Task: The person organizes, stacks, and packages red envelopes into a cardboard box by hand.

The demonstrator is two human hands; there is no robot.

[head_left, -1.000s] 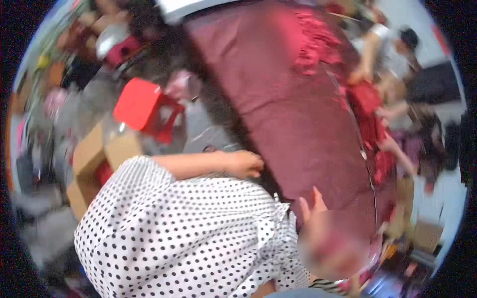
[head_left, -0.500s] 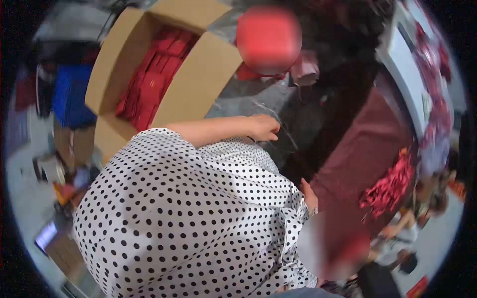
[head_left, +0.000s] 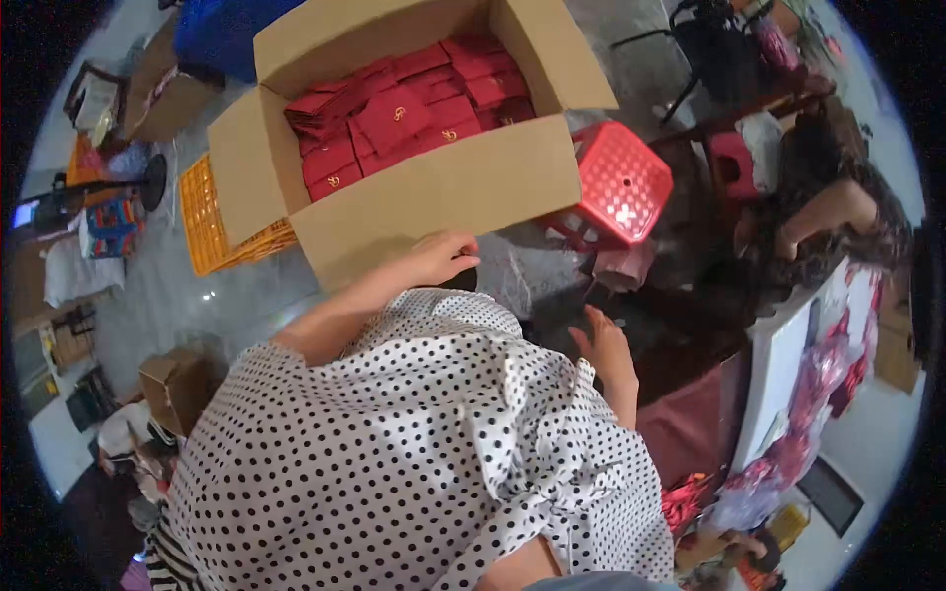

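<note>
My left hand (head_left: 441,259) hangs near the front flap of an open cardboard box (head_left: 443,187), overlapping its lower edge in this view. Its fingers are loosely bent and apart, with nothing in them. In the box lie many small red pouches (head_left: 394,116), several showing a gold emblem. To the right, my right hand (head_left: 609,353) is raised beside the polka-dot shirt, thumb and fingers apart and holding nothing. A dark red cloth-covered surface (head_left: 695,419) lies just beyond the right wrist.
A red plastic stool (head_left: 626,182) stands right of the box, with a pinkish bin (head_left: 624,266) by it. Yellow crates (head_left: 202,217) are at left. A white table edge (head_left: 774,384) and red ribbons (head_left: 685,502) lie at right. A seated person's leg (head_left: 833,217) shows there.
The view has swung toward the box, which now faces me more squarely. My right hand has come further into view, and my left hand now appears in front of the box flap.
</note>
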